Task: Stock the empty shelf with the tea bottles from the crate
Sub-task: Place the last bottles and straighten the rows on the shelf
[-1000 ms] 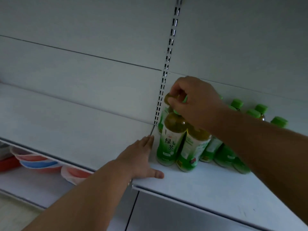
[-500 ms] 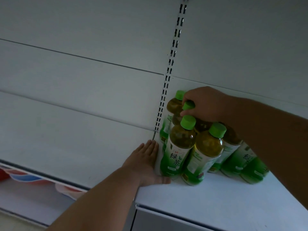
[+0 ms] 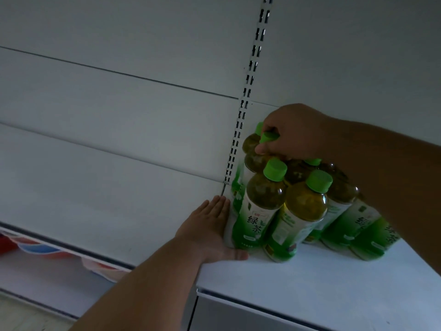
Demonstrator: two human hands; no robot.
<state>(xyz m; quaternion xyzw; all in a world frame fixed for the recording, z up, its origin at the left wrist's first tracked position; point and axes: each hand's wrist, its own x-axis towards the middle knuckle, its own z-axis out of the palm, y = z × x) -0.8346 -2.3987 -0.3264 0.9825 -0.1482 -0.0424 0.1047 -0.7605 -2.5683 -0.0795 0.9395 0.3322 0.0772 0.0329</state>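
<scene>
The right hand (image 3: pixel 296 132) pinches the green screw cap (image 3: pixel 269 136) of a clear plastic tea bottle in the back row, fingers curled around it. The left hand (image 3: pixel 210 231) lies flat, fingers straight, pressed against the side of the front green-labelled tea bottle (image 3: pixel 259 206). The cluster stands upright on the white metal shelf (image 3: pixel 310 278), beside the slotted white upright (image 3: pixel 241 120).

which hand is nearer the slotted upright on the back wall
Left. The left hand lies flat on the shelf, fingertips just below the slotted upright; the right hand pinches a bottle cap to its right.
</scene>
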